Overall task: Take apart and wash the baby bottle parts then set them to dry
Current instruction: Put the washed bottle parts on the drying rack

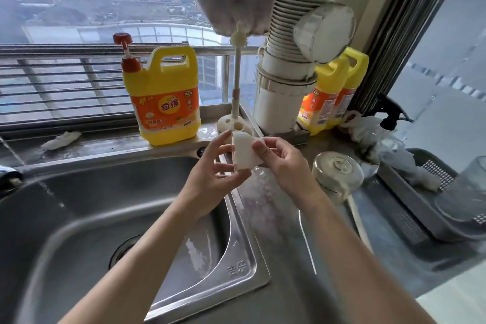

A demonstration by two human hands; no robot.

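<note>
Head view: both hands meet just above the right rim of the steel sink (244,258), near frame centre. The left hand (215,166) pinches a white baby-bottle part (246,151) between thumb and curled fingers from its 9 o'clock side. The right hand (284,163) grips it from 3 o'clock, thumb pressed on its face. From the part, a yellow detergent jug (163,97) stands at 10 o'clock, a bottle brush (237,73) at 12, and a grey drying basket (410,208) at 3.

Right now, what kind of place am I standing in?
Most likely a home kitchen at the window: a stainless sink, a yellow dish soap jug on the ledge and a grey draining basket on the counter. Left hand and right hand hold a white bottle part.
</note>
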